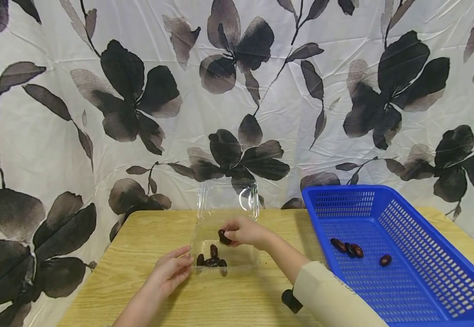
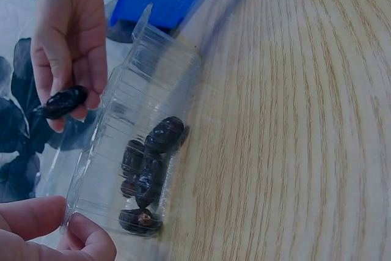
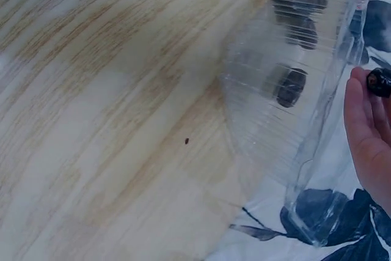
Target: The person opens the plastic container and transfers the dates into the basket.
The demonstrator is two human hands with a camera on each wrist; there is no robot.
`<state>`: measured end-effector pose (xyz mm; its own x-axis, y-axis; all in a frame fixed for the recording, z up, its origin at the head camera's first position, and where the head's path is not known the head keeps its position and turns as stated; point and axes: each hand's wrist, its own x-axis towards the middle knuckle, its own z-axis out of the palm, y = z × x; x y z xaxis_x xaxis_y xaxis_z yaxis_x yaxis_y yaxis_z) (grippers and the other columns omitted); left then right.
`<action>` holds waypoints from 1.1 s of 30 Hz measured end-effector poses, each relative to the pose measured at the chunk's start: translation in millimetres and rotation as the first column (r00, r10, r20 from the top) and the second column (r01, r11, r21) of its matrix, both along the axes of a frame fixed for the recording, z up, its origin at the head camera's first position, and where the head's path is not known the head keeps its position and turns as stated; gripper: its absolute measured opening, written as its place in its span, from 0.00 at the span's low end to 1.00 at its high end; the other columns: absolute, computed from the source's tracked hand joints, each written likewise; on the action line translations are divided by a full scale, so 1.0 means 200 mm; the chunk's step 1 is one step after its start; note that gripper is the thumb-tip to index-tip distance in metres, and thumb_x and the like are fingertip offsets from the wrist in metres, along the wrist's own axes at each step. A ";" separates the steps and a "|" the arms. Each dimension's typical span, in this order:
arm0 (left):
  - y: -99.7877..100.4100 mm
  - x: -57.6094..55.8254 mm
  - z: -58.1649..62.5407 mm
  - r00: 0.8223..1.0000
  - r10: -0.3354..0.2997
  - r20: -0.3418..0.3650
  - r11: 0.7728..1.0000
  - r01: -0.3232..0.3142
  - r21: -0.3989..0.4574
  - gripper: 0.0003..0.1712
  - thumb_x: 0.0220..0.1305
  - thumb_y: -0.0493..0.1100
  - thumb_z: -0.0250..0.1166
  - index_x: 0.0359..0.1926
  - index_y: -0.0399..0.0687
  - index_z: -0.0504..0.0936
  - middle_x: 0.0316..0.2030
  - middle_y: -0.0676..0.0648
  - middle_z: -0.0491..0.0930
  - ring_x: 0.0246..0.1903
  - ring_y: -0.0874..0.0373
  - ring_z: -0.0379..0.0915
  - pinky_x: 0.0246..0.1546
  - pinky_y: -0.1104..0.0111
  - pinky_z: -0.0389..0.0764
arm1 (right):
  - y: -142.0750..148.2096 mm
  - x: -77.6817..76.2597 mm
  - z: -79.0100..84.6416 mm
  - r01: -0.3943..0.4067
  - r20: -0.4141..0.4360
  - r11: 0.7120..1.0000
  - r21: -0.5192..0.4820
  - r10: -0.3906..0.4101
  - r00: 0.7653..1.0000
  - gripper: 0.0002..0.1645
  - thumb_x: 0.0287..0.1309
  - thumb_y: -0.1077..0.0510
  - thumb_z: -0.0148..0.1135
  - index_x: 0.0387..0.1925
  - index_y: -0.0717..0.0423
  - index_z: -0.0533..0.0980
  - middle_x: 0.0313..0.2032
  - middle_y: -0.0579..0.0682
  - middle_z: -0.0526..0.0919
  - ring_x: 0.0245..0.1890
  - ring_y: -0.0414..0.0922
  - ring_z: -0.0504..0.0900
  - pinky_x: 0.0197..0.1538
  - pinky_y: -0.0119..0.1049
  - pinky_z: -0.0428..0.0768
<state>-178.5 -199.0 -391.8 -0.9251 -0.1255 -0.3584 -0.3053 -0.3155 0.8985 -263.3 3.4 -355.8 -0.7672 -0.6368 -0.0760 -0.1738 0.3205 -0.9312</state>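
Dates (image 1: 214, 250) number nine — four in the clear container (image 1: 242, 258), four in the blue basket (image 1: 388, 290), one pinched by the right hand (image 1: 246, 232) above the container. The left hand (image 1: 172, 269) pinches its rim; the basket's near corner is cut off.

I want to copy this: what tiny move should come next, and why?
Probably lower the date into the box and let go: the right hand holds it over the box, where other dates lie, and the left hand pinches its edge.
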 end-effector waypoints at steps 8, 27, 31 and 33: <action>0.00 0.00 0.00 1.000 -0.009 -0.005 1.000 0.009 -0.008 0.34 0.60 0.24 0.55 0.67 0.27 0.54 0.46 0.41 0.64 0.36 0.59 0.67 0.35 0.74 0.72 | 0.00 0.02 0.04 0.028 0.061 1.000 -0.002 -0.028 0.998 0.13 0.63 0.71 0.48 0.47 0.75 0.73 0.40 0.62 0.80 0.33 0.45 0.79 0.43 0.42 0.80; -0.01 0.00 0.01 1.000 -0.020 0.008 1.000 0.020 -0.004 0.35 0.59 0.25 0.56 0.67 0.28 0.54 0.46 0.42 0.65 0.36 0.60 0.67 0.36 0.74 0.72 | 0.12 0.03 0.26 0.102 0.246 0.989 -0.108 -0.073 0.967 0.20 0.65 0.70 0.45 0.57 0.76 0.66 0.40 0.59 0.76 0.31 0.46 0.79 0.48 0.44 0.78; 0.00 0.00 0.01 1.000 -0.014 0.005 1.000 0.014 0.011 0.34 0.60 0.24 0.54 0.67 0.27 0.53 0.47 0.41 0.63 0.36 0.60 0.66 0.37 0.74 0.72 | 0.18 0.04 0.31 0.086 0.247 0.990 -0.109 -0.057 0.967 0.21 0.66 0.70 0.45 0.58 0.76 0.64 0.42 0.61 0.74 0.35 0.48 0.79 0.49 0.44 0.77; 0.00 0.00 0.01 1.000 -0.010 0.007 1.000 0.010 0.018 0.34 0.60 0.24 0.54 0.67 0.27 0.53 0.48 0.40 0.62 0.36 0.59 0.66 0.37 0.74 0.72 | 0.21 0.03 0.33 0.085 0.248 0.990 -0.116 -0.053 0.967 0.21 0.66 0.70 0.44 0.58 0.76 0.64 0.43 0.61 0.74 0.35 0.47 0.79 0.47 0.41 0.78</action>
<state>-178.1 -199.0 -389.2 -0.9238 -0.1094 -0.3669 -0.3149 -0.3282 0.8906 -256.3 45.8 -290.7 -0.7777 -0.5994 -0.1897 0.0821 0.2024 -0.9759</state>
